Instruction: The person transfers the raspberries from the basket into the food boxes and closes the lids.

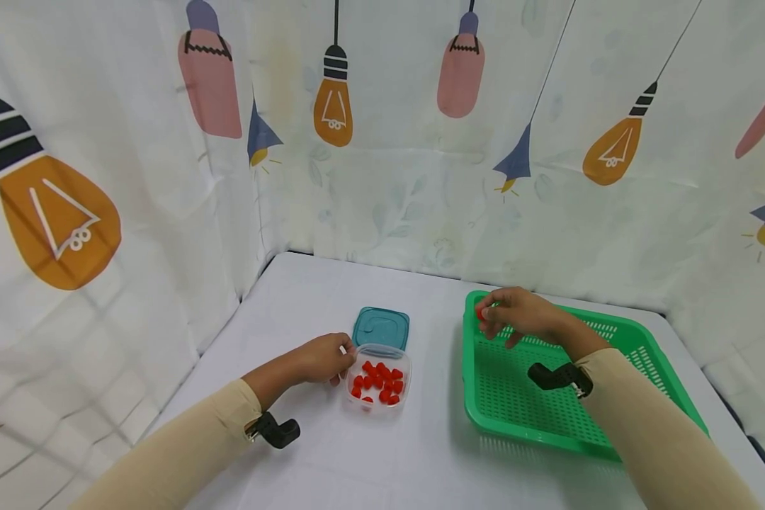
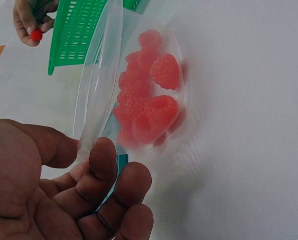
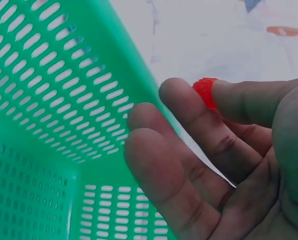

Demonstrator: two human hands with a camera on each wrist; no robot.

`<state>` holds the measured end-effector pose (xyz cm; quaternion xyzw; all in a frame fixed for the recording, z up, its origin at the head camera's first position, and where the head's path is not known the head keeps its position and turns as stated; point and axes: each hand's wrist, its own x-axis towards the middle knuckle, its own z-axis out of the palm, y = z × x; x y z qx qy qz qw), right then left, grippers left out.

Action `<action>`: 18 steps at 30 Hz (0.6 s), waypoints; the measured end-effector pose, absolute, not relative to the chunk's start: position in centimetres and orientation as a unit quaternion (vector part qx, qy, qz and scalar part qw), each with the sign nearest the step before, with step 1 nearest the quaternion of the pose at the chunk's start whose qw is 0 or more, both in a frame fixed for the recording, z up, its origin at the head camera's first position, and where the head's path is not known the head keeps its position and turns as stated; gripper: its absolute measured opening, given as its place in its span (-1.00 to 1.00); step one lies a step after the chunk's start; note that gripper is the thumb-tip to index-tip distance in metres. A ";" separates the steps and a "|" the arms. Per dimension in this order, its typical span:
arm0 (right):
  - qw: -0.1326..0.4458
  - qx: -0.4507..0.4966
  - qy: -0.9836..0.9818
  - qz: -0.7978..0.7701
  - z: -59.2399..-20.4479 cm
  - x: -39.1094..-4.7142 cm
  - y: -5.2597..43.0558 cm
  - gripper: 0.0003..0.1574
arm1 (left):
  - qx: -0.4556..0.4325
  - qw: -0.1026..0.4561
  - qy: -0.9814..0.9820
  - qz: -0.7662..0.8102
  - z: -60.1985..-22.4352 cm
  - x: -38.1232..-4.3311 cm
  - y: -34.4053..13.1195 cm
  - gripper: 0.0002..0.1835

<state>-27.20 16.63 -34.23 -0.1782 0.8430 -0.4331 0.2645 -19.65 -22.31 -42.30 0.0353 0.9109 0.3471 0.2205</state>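
A clear plastic container stands on the white table, with several red raspberries inside. My left hand holds its left rim, pinching the plastic between thumb and forefinger in the left wrist view. Over the far left corner of a green perforated basket, my right hand pinches one raspberry between thumb and forefinger. The other fingers of that hand spread loosely above the basket's inside. No raspberries show in the visible part of the basket; my right forearm covers some of it.
A teal lid lies flat just behind the container. The table meets a hanging curtain printed with lamps at its back and left. The basket takes up the right side of the table.
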 end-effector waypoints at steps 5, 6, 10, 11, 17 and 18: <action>0.259 -0.183 0.842 -0.437 -33.9 -27.0 15.6 -0.59 | 0.034 0.220 0.911 0.347 -42.4 -19.7 -22.3 -0.81; 0.257 -0.185 0.842 -0.436 -33.9 -27.0 15.4 -0.59 | 0.032 0.220 0.911 0.347 -42.4 -19.7 -22.3 -0.81; 0.256 -0.187 0.842 -0.436 -33.9 -26.9 14.4 -0.62 | 0.032 0.220 0.912 0.345 -42.3 -19.6 -22.2 -0.81; 0.256 -0.187 0.842 -0.435 -33.8 -26.9 14.1 -0.62 | 0.032 0.220 0.912 0.344 -42.3 -19.5 -22.2 -0.81; 0.258 -0.194 0.839 -0.437 -33.2 -26.6 12.1 -0.66 | 0.032 0.218 0.913 0.344 -41.9 -19.4 -22.2 -0.82; 0.259 -0.196 0.839 -0.437 -33.1 -26.6 11.7 -0.67 | 0.032 0.217 0.913 0.343 -41.9 -19.4 -22.1 -0.82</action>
